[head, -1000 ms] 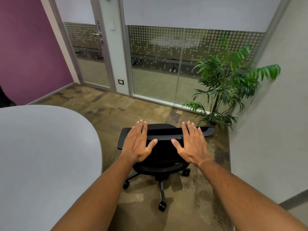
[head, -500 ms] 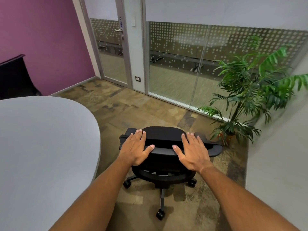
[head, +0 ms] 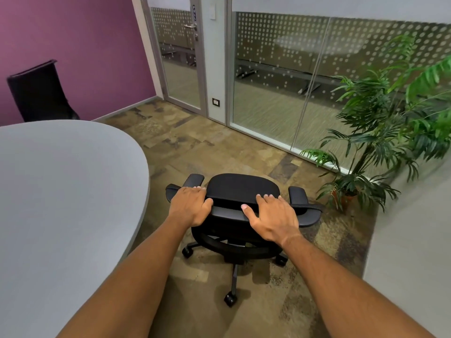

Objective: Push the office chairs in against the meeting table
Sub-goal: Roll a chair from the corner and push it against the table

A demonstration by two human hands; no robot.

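We see the black office chair [head: 241, 191] standing on the patchy carpet just right of the grey tabletop [head: 61, 191], not tucked under it. Our left hand [head: 189, 207] and right hand [head: 272, 219] both rest on the top edge of its backrest, fingers [head: 264, 198] curled over the rim, grasping it. A second dark chair [head: 40, 91] stands beyond the tabletop by the purple wall [head: 85, 50]; a potted plant [head: 380, 132] fills the right corner.

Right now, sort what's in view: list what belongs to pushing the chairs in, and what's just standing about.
Part of the job: near chair, held at its back by the left hand and right hand; table; far chair by the purple wall.

Just standing about: potted plant; glass door.
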